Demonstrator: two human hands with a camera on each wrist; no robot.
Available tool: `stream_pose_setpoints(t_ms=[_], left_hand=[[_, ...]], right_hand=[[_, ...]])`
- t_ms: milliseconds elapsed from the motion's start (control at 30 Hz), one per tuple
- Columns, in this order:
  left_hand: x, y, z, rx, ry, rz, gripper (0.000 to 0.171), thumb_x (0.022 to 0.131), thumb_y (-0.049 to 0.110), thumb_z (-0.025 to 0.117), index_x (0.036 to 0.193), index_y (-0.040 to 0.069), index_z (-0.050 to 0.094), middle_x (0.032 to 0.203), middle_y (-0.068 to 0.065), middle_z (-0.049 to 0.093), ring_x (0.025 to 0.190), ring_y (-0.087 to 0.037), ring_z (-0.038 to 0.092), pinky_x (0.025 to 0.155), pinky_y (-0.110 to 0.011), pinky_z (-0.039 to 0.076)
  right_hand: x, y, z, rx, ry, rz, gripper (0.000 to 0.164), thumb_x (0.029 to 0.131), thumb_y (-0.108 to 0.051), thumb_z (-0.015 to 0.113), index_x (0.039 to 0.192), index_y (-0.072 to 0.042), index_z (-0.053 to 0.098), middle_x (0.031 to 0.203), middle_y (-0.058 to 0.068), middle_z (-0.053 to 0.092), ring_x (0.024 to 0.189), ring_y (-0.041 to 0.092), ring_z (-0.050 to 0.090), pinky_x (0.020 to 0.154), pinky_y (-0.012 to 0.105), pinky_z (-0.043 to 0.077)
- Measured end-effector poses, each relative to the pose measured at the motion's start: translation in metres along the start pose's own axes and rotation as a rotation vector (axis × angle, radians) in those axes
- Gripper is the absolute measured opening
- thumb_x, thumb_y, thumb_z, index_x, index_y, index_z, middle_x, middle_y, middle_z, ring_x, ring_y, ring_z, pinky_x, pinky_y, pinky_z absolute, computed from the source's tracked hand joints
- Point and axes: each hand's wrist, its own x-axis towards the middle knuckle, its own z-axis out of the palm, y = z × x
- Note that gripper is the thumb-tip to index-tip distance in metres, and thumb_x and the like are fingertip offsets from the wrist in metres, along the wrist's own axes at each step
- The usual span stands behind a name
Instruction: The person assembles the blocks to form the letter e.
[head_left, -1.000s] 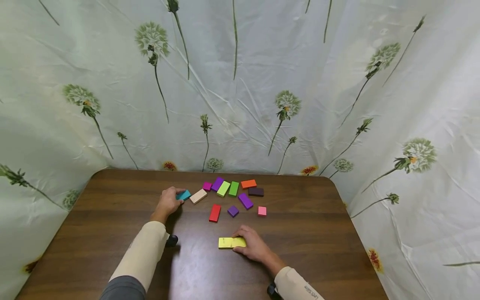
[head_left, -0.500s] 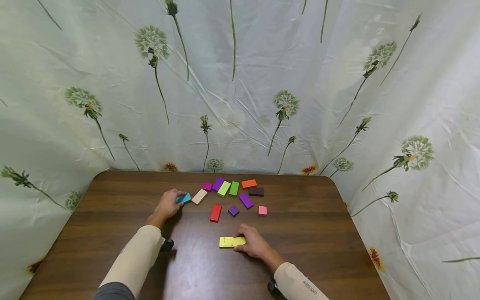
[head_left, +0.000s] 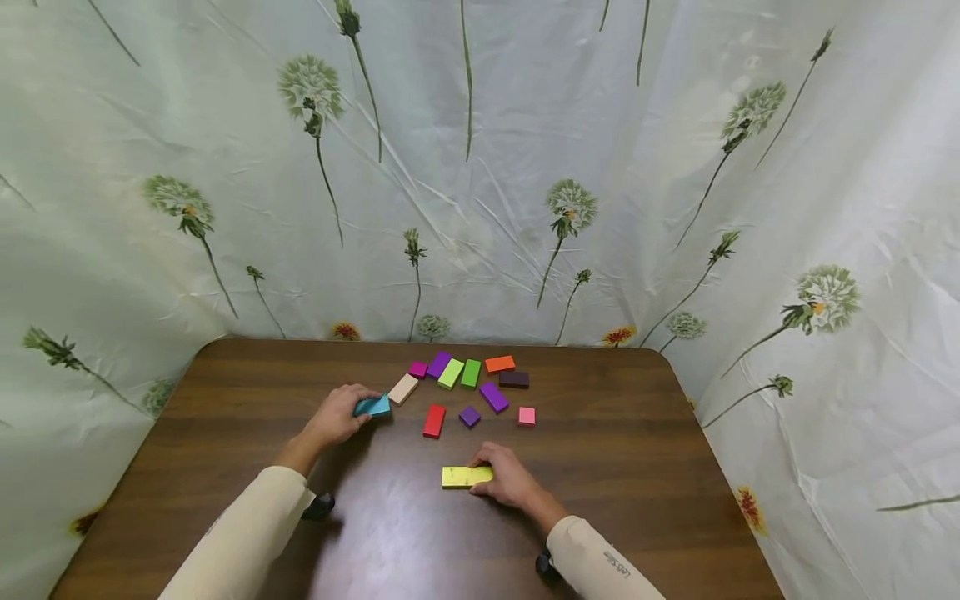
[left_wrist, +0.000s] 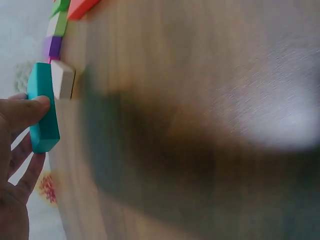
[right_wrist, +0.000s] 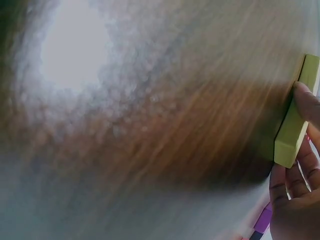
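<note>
My left hand (head_left: 337, 415) pinches a teal wooden block (head_left: 373, 406) between thumb and fingers, just in front of a beige block (head_left: 403, 389). In the left wrist view the thumb lies across the near face of the teal block (left_wrist: 45, 117), which appears raised off the table. At the middle front, my right hand (head_left: 507, 477) grips a long yellow block (head_left: 459, 477) by its right part. The right wrist view has the thumb on one long side of the yellow block (right_wrist: 292, 132) and the fingers on the other.
Behind the hands lie loose blocks on the brown table (head_left: 615, 467): red (head_left: 433, 422), small purple (head_left: 470, 417), longer purple (head_left: 493, 397), pink (head_left: 527, 417), magenta (head_left: 417, 369), lime (head_left: 451, 373), green (head_left: 470, 373), orange (head_left: 499, 364) and dark brown (head_left: 513, 380). A flowered curtain (head_left: 495, 250) hangs behind.
My left hand has brought the teal block nearer and slightly right, away from the beige block, turning it a little. My right hand keeps its grip on the yellow block, nearly still.
</note>
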Motion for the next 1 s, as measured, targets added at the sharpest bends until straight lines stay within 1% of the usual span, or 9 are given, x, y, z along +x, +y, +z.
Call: stream_pose_setpoints(t_ms=[100,233,367,467,600,700,900,1000], left_hand=[[-0.005,0.009,0.004,0.0,-0.017,0.046,0.032,0.075,-0.002,0.073,0.106,-0.002,0.067,0.101,-0.018,0.066,0.096,-0.04,0.06,0.084,-0.054,0.045],[-0.01,0.02,0.011,-0.003,-0.027,0.099,0.032,0.073,-0.001,0.074,0.104,-0.002,0.067,0.101,-0.017,0.067,0.094,-0.038,0.061,0.083,-0.051,0.046],[-0.012,0.029,0.017,-0.012,-0.035,0.138,0.032,0.072,0.001,0.075,0.103,-0.001,0.068,0.099,-0.016,0.068,0.091,-0.035,0.061,0.081,-0.046,0.047],[-0.015,0.037,0.023,-0.017,-0.061,0.157,0.032,0.072,0.002,0.075,0.104,0.001,0.069,0.1,-0.014,0.069,0.092,-0.033,0.061,0.081,-0.044,0.047],[-0.021,0.05,0.031,-0.048,-0.098,0.162,0.03,0.074,0.003,0.074,0.104,0.002,0.069,0.098,-0.012,0.068,0.093,-0.031,0.061,0.081,-0.043,0.047],[-0.027,0.059,0.036,-0.068,-0.105,0.157,0.029,0.074,0.003,0.075,0.103,0.002,0.069,0.097,-0.011,0.068,0.093,-0.03,0.061,0.081,-0.043,0.047],[-0.031,0.071,0.047,-0.072,-0.119,0.159,0.029,0.074,0.005,0.075,0.103,0.003,0.07,0.099,-0.01,0.069,0.096,-0.03,0.061,0.085,-0.044,0.046],[-0.035,0.075,0.049,-0.074,-0.125,0.156,0.029,0.074,0.004,0.074,0.103,0.003,0.07,0.099,-0.01,0.069,0.096,-0.03,0.061,0.085,-0.044,0.046]], right_hand=[[0.0,0.0,-0.001,0.0,0.004,0.008,0.026,0.073,-0.012,0.083,0.095,-0.004,0.071,0.088,-0.003,0.058,0.082,0.008,0.053,0.075,0.024,0.045],[0.0,0.001,-0.002,0.003,0.004,0.029,0.026,0.074,-0.012,0.082,0.095,-0.004,0.071,0.088,-0.003,0.058,0.081,0.009,0.053,0.075,0.025,0.044],[0.001,0.001,-0.004,0.006,0.012,0.036,0.026,0.074,-0.012,0.083,0.095,-0.004,0.071,0.087,-0.002,0.058,0.081,0.01,0.053,0.075,0.026,0.044],[0.001,0.0,-0.005,0.006,0.024,0.031,0.026,0.073,-0.011,0.083,0.094,-0.004,0.071,0.087,-0.002,0.058,0.081,0.011,0.053,0.075,0.026,0.044],[0.0,0.0,-0.003,0.0,0.03,0.013,0.025,0.072,-0.011,0.083,0.092,-0.005,0.07,0.087,-0.002,0.058,0.082,0.012,0.054,0.076,0.027,0.044],[-0.001,0.0,-0.001,0.001,0.039,-0.01,0.025,0.071,-0.01,0.084,0.092,-0.005,0.07,0.087,-0.001,0.058,0.082,0.013,0.055,0.076,0.028,0.044],[-0.002,-0.003,-0.003,0.009,0.018,0.038,0.024,0.074,-0.012,0.082,0.094,-0.005,0.07,0.088,-0.003,0.057,0.084,0.013,0.053,0.077,0.029,0.043],[-0.002,-0.005,-0.003,0.005,0.013,0.035,0.025,0.074,-0.013,0.082,0.095,-0.006,0.07,0.089,-0.003,0.058,0.084,0.013,0.053,0.078,0.029,0.043]])
